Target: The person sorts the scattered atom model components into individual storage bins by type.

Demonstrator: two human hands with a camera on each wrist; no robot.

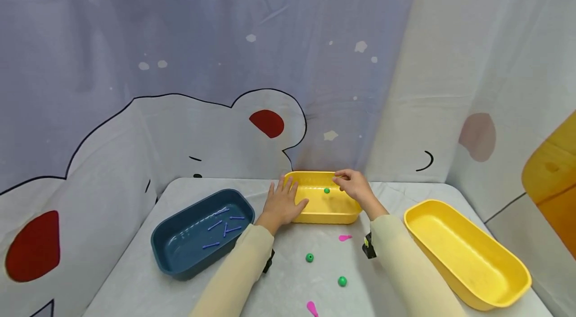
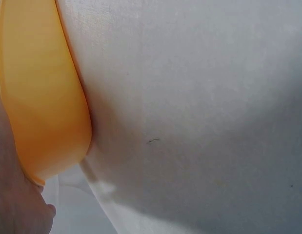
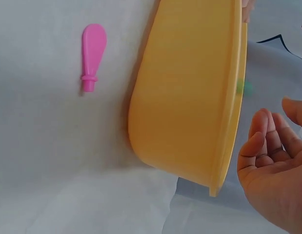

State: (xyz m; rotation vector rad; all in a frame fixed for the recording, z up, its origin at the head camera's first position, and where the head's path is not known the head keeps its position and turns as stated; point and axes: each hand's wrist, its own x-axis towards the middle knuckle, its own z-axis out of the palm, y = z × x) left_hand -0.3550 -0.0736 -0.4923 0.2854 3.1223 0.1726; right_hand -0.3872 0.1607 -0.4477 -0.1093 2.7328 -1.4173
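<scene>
The middle yellow basin point(image 1: 333, 218) stands at the back of the table. My left hand point(image 1: 281, 205) lies with fingers spread over its left end, touching the rim. Above the basin's right part is my right hand point(image 1: 354, 188), its fingers loosely bent and thumb apart, with nothing between them. A green bead point(image 1: 326, 190) shows within the basin's outline, left of the right fingertips and apart from them; it is blurred beside the rim in the right wrist view. In front of the basin lies a pink paddle-shaped piece point(image 3: 93, 48).
At left, a dark blue basin point(image 1: 164, 252) contains several small purple rods point(image 1: 215, 225). Another yellow basin point(image 1: 472, 257) stands at right. Two green beads, one nearer point(image 1: 342, 281) and one farther point(image 1: 309, 257), and a second pink piece point(image 1: 312, 308) lie between my forearms. A printed curtain point(image 1: 202, 47) hangs behind.
</scene>
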